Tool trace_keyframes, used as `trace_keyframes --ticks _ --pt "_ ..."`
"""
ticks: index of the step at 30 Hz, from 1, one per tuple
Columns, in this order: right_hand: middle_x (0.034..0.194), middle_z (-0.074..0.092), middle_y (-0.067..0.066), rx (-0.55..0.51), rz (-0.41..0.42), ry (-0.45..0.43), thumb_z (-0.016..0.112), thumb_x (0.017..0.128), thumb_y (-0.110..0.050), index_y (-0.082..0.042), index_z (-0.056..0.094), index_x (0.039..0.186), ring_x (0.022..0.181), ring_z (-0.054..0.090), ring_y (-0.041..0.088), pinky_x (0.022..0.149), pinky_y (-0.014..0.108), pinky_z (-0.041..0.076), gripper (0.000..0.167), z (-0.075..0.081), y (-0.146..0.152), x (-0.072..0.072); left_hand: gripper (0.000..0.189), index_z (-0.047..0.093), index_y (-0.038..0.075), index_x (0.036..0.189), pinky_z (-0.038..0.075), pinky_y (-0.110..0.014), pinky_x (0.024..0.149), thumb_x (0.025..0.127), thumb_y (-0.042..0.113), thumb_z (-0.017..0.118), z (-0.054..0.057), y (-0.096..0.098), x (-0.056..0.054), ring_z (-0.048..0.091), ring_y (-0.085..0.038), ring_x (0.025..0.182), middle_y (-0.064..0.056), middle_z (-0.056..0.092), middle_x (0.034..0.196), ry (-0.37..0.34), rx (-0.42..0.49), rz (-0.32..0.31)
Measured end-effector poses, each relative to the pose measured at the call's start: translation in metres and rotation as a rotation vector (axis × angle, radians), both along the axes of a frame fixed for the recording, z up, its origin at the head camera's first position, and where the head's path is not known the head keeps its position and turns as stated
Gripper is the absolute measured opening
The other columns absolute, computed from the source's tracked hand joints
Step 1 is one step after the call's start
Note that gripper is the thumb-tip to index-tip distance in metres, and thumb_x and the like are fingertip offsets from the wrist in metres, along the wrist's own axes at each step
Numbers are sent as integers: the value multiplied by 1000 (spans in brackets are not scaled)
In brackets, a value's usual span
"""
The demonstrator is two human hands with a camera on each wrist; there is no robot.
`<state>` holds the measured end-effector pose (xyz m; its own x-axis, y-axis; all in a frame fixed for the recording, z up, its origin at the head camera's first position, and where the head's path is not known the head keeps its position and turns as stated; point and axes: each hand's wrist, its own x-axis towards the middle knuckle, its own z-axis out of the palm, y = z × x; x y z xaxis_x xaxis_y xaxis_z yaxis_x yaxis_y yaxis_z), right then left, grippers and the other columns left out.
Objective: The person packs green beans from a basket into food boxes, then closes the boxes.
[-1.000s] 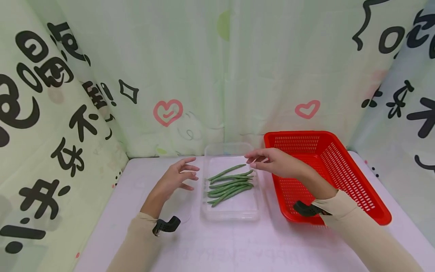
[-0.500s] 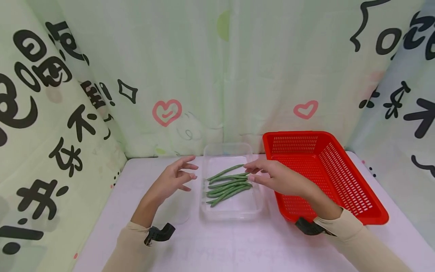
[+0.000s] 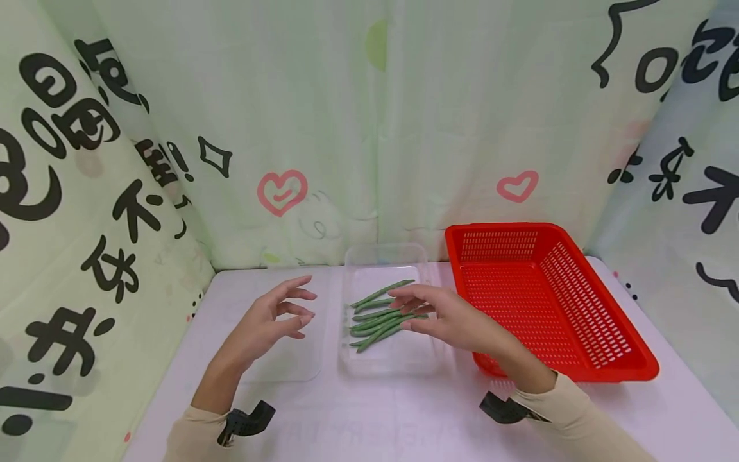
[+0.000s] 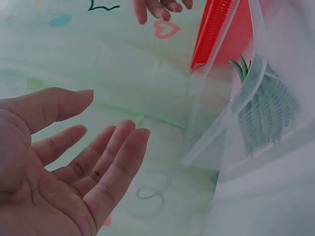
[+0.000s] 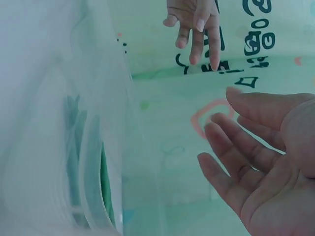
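Several green beans (image 3: 372, 325) lie side by side in a clear plastic box (image 3: 392, 367) at the middle of the table. My right hand (image 3: 441, 316) hovers over the box's right side, its relaxed fingers holding nothing and covering the beans' right ends in the head view. To the left of the box hangs my left hand (image 3: 267, 324), empty too, fingers loosely spread above a flat clear lid (image 3: 300, 371). The left wrist view shows that palm (image 4: 44, 196) with nothing in it, and the beans (image 4: 266, 110) through the box wall.
A red perforated basket (image 3: 519, 308) stands right of the box, with bare mesh inside. Printed curtains (image 3: 323, 128) enclose the white table (image 3: 392, 417) at the back and both sides.
My right hand has moved left and toward me, from the box's far right edge to over the beans. My left hand has drawn left and slightly toward me. The beans stay put.
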<state>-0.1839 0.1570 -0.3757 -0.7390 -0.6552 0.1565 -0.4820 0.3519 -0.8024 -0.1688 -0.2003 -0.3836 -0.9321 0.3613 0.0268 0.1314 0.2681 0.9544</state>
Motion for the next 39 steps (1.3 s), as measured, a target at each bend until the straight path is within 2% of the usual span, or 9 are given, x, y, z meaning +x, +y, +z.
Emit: trace_keyframes --ticks 3,6,9,14,19,25,28,33,39 --pt "127 67 2 -77 1 -40 74 93 -12 -13 54 145 113 66 16 100 45 53 56 -3 -9 2 63 44 28 152 61 -42 81 96 14 69 -3 -7 3 64 -30 114 -11 54 139 9 35 -18" --pt "131 65 8 -154 2 -105 74 93 -10 -12 52 147 115 65 20 100 45 53 59 -7 -17 4 64 44 24 153 61 -44 82 96 8 68 -8 -14 4 66 -29 113 -13 52 141 19 75 -49" --pt "135 63 10 -203 -2 -177 73 93 -11 -14 49 150 117 64 23 100 41 54 62 -9 -23 5 64 43 19 153 61 -45 83 95 3 66 -14 -20 4 66 -28 113 -14 52 141 25 114 -74" --pt "137 61 5 -235 -5 -242 74 93 -11 -18 45 152 118 64 24 98 32 54 66 -15 -30 5 64 43 14 154 60 -47 84 95 0 65 -21 -28 4 66 -26 115 -14 52 144 26 176 -106" --pt "138 61 2 -262 -6 -297 74 94 -13 -23 44 153 119 64 23 97 33 56 67 -18 -35 4 66 40 10 155 60 -48 85 95 -7 61 -25 -36 4 66 -24 117 -12 53 144 16 247 -121" --pt "139 61 5 -316 -16 -392 70 96 -15 -26 46 151 120 64 25 97 33 55 61 -18 -41 4 64 37 10 156 60 -46 85 98 -8 56 -27 -42 5 65 -22 120 -12 52 146 -1 309 -140" --pt "138 61 6 -319 -29 -402 70 97 -17 -26 48 150 120 63 25 96 33 55 58 -19 -44 4 63 37 9 156 61 -46 84 98 -8 56 -27 -47 5 66 -22 119 -16 50 146 8 303 -129" --pt "139 60 12 -327 -24 -409 70 96 -15 -22 48 150 119 62 25 95 32 55 59 -21 -50 4 63 37 9 156 61 -46 84 98 -6 57 -31 -58 8 66 -22 117 -16 52 144 6 281 -72" --pt "138 60 16 -338 -19 -413 71 95 -10 -16 49 150 120 61 33 94 30 56 60 -27 -56 3 62 38 9 156 60 -43 86 99 -4 58 -45 -80 7 66 -20 117 -9 56 140 -10 230 -10"
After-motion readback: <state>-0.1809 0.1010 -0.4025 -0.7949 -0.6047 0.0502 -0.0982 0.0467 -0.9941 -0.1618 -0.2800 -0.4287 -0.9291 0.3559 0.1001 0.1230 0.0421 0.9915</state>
